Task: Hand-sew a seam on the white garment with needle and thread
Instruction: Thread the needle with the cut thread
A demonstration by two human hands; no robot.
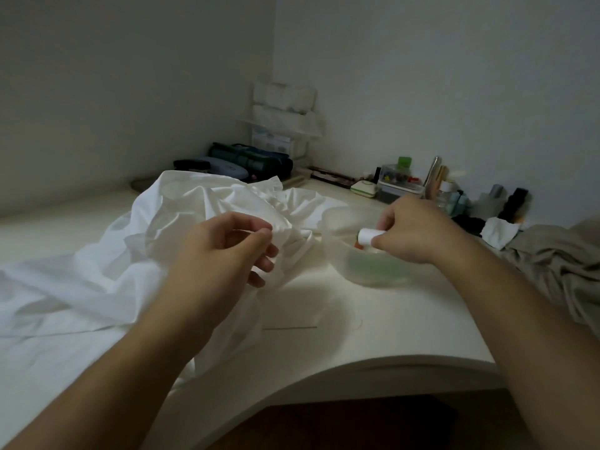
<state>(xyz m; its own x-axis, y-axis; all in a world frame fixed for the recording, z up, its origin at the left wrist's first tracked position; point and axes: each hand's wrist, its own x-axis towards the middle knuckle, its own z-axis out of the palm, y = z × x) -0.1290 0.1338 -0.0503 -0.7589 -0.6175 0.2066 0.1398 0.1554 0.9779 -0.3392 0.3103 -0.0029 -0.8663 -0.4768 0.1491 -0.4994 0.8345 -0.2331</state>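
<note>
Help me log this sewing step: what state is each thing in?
white garment: crumpled on the desk.
left hand: thumb and forefinger pinched together; thread not discernible.
right hand: grips white spool over the bowl.
translucent bowl: upright, uncovered.
</note>
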